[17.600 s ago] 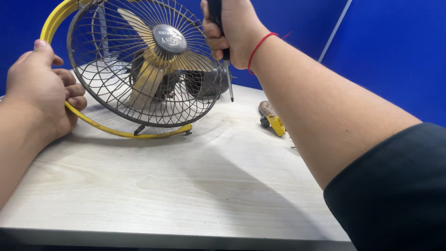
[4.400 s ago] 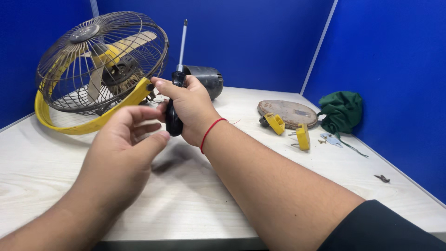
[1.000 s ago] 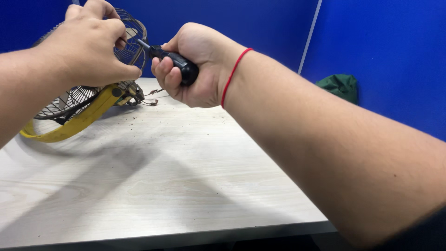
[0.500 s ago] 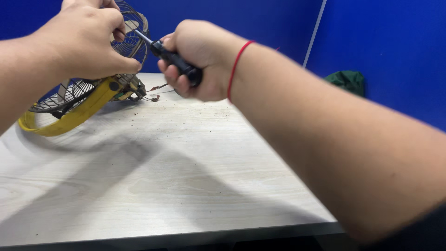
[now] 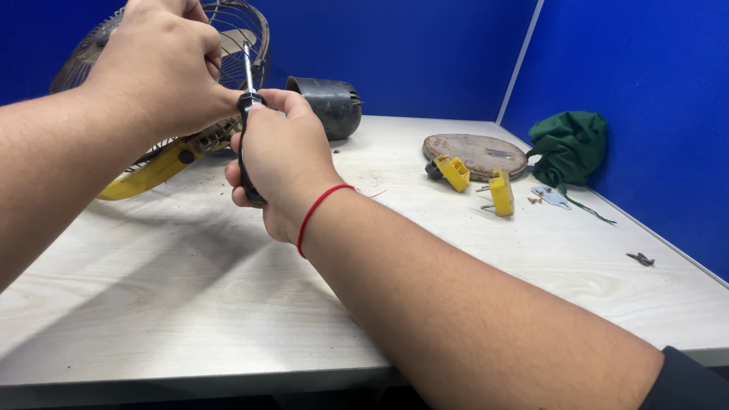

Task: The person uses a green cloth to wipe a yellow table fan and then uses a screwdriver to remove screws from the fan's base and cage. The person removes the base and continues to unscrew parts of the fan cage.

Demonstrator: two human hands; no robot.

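While the screwdriver (image 5: 244, 114) stands upright by the fan guard (image 5: 228, 83), my right hand (image 5: 281, 163) has a closed grip on its black handle; my left hand (image 5: 163, 64) pinches near the shaft. Judged step: positioning the tip. Next calls for steady alignment. Yellow brackets (image 5: 478, 182) lie apart on the table (image 5: 304, 304).

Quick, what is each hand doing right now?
Left hand: closed, fingers pinching at the screwdriver's thin metal shaft, beside the wire-caged yellow fan.
Right hand: closed around the black-handled screwdriver.
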